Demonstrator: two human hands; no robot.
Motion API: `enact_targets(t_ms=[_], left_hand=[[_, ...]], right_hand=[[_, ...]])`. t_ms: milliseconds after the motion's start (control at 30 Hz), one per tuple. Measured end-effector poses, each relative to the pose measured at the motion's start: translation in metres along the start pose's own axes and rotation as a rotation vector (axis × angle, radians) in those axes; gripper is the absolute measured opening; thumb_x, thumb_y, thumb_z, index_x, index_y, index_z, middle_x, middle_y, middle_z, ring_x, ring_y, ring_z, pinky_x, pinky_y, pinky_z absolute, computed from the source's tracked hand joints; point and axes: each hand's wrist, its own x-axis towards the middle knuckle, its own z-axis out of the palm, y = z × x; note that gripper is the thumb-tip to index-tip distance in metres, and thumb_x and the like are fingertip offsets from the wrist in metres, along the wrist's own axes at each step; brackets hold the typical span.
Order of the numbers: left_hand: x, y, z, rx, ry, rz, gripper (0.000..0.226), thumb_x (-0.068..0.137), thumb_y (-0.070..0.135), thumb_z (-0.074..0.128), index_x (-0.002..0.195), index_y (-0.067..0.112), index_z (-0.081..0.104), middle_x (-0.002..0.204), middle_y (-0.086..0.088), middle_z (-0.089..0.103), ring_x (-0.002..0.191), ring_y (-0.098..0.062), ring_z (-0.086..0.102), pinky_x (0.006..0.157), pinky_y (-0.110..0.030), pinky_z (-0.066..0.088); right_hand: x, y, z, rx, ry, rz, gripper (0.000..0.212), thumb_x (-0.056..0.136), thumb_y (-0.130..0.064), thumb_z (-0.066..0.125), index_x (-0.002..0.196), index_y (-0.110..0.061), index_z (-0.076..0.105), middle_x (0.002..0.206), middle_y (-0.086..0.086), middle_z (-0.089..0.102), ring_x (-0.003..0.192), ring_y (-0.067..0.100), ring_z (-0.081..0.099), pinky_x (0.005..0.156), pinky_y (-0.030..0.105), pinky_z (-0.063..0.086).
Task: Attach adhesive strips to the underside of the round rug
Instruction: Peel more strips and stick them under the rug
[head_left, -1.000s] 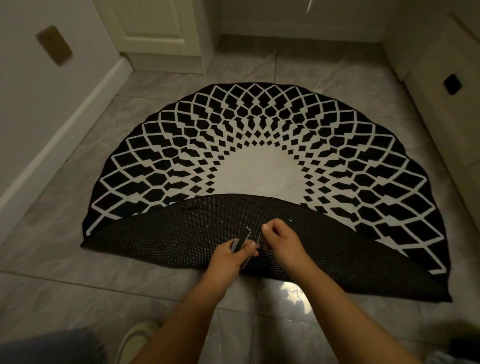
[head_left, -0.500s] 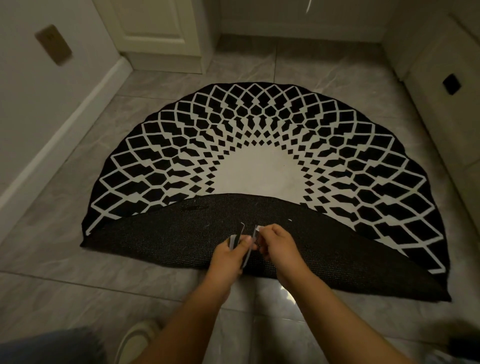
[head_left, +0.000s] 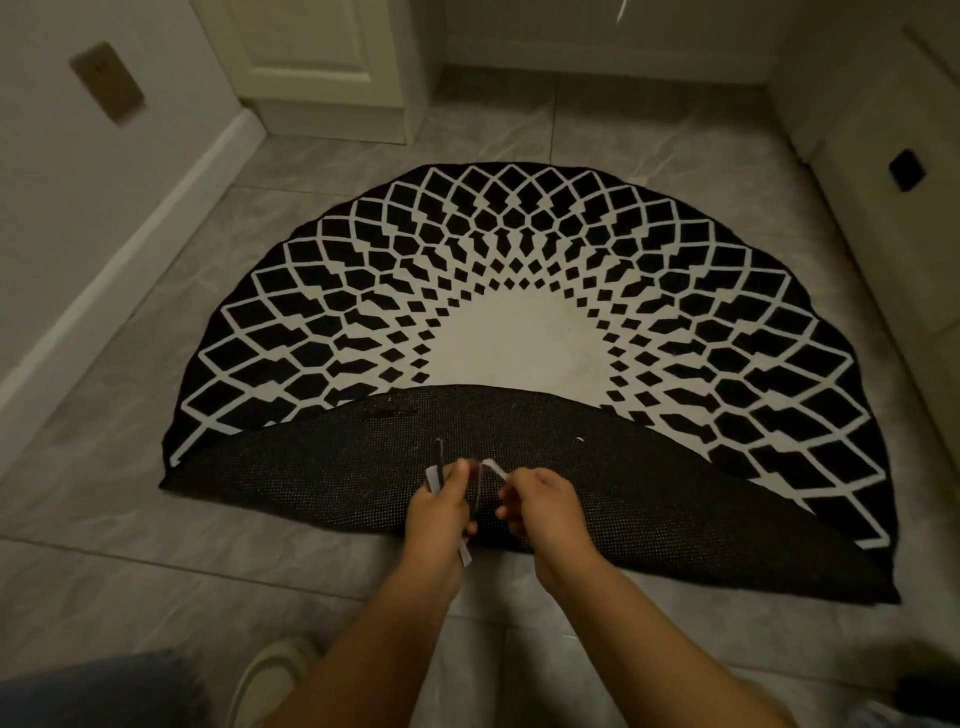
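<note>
A round black-and-white patterned rug (head_left: 519, 291) lies on the tiled floor, its near part folded back so the dark mesh underside (head_left: 311, 478) faces up. Over the underside's near middle, my left hand (head_left: 439, 512) grips several adhesive strips (head_left: 435, 470), dark with white backing, one end sticking out below the fist. My right hand (head_left: 540, 501) pinches a white backing strip (head_left: 491, 467) that curls away from the strip in my left hand. A small dark strip-like patch (head_left: 387, 411) lies on the underside near the fold.
A white wall with baseboard (head_left: 130, 249) runs along the left, a door frame (head_left: 322, 78) at the back left. Pale cabinets (head_left: 883, 182) line the right. My slipper (head_left: 270, 680) and knee (head_left: 88, 691) are at the lower left on grey tiles (head_left: 156, 587).
My right hand has drawn slightly right and down, and the white backing curls further off the strip. The left hand holds the strips in nearly the same place.
</note>
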Motion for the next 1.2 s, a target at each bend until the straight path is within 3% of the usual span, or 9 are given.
enact_targets(t_ms=[167, 267, 367, 533, 633, 733, 900, 1000, 1200], left_hand=[[0.004, -0.003, -0.007, -0.16, 0.007, -0.004, 0.026, 0.095, 0.039, 0.05, 0.096, 0.022, 0.069, 0.09, 0.007, 0.066, 0.062, -0.013, 0.041, 0.05, -0.023, 0.035], [0.001, -0.007, -0.006, -0.197, -0.059, -0.034, 0.033, 0.091, 0.043, 0.055, 0.099, 0.016, 0.071, 0.079, -0.008, 0.058, 0.057, -0.015, 0.043, 0.051, -0.027, 0.035], [0.0, -0.006, -0.004, -0.143, -0.114, -0.029, 0.033, 0.093, 0.038, 0.054, 0.098, 0.009, 0.07, 0.064, -0.004, 0.056, 0.053, -0.012, 0.044, 0.05, -0.025, 0.035], [-0.001, -0.004, -0.006, -0.147, -0.149, 0.027, 0.021, 0.093, 0.027, 0.056, 0.103, 0.013, 0.069, 0.072, -0.005, 0.053, 0.056, -0.012, 0.043, 0.049, -0.023, 0.034], [-0.001, -0.002, -0.008, -0.136, -0.173, 0.043, 0.019, 0.094, 0.022, 0.054, 0.102, 0.012, 0.068, 0.056, 0.004, 0.051, 0.048, -0.006, 0.041, 0.049, -0.023, 0.033], [-0.002, -0.003, -0.01, -0.125, -0.179, 0.04, 0.016, 0.092, 0.022, 0.056, 0.099, 0.013, 0.068, 0.063, 0.0, 0.055, 0.052, -0.009, 0.044, 0.048, -0.021, 0.034], [0.005, -0.004, -0.012, -0.386, -0.16, -0.079, 0.026, 0.078, 0.036, 0.061, 0.095, 0.018, 0.069, 0.063, 0.0, 0.048, 0.048, -0.007, 0.032, 0.038, -0.016, 0.029], [0.007, -0.002, -0.015, -0.527, -0.143, -0.139, 0.025, 0.085, 0.037, 0.057, 0.097, 0.017, 0.065, 0.074, -0.002, 0.058, 0.053, -0.008, 0.028, 0.036, -0.013, 0.029], [0.007, 0.002, -0.017, -0.756, -0.096, -0.18, 0.022, 0.094, 0.037, 0.05, 0.091, 0.021, 0.065, 0.079, 0.007, 0.063, 0.032, -0.001, 0.028, 0.033, -0.009, 0.028]], right_hand=[[-0.002, 0.007, 0.008, 0.052, -0.037, -0.001, 0.012, 0.096, -0.009, 0.046, 0.095, -0.001, 0.056, 0.074, 0.008, 0.058, 0.058, 0.012, 0.056, 0.054, 0.022, 0.048], [-0.002, 0.01, 0.011, 0.053, -0.031, -0.013, 0.011, 0.095, -0.009, 0.048, 0.093, -0.001, 0.056, 0.07, 0.01, 0.06, 0.058, 0.016, 0.057, 0.057, 0.026, 0.051], [-0.001, 0.011, 0.01, 0.032, 0.001, -0.035, 0.01, 0.094, -0.009, 0.05, 0.088, -0.003, 0.055, 0.069, 0.009, 0.061, 0.061, 0.018, 0.057, 0.062, 0.03, 0.051], [0.001, 0.012, 0.006, -0.1, 0.03, -0.09, 0.01, 0.092, -0.012, 0.055, 0.083, -0.008, 0.057, 0.08, 0.015, 0.067, 0.07, 0.02, 0.063, 0.075, 0.039, 0.055], [0.001, 0.012, 0.007, -0.188, 0.016, -0.135, 0.01, 0.091, -0.011, 0.057, 0.082, -0.007, 0.056, 0.088, 0.02, 0.069, 0.07, 0.02, 0.065, 0.07, 0.035, 0.056], [0.001, 0.011, 0.008, -0.294, 0.015, -0.175, 0.011, 0.089, -0.014, 0.058, 0.08, -0.009, 0.056, 0.09, 0.02, 0.068, 0.07, 0.021, 0.063, 0.067, 0.035, 0.054], [0.003, 0.012, 0.011, -0.24, -0.019, -0.15, 0.013, 0.088, -0.011, 0.057, 0.075, -0.011, 0.054, 0.089, 0.023, 0.07, 0.084, 0.034, 0.069, 0.08, 0.05, 0.057], [0.004, 0.012, 0.011, -0.129, -0.042, -0.102, 0.014, 0.091, -0.007, 0.054, 0.077, -0.009, 0.053, 0.087, 0.024, 0.068, 0.076, 0.028, 0.069, 0.081, 0.045, 0.057], [0.005, 0.011, 0.007, 0.18, 0.0, -0.032, 0.01, 0.094, -0.003, 0.049, 0.085, -0.004, 0.055, 0.089, 0.013, 0.066, 0.076, 0.015, 0.062, 0.067, 0.024, 0.051]])
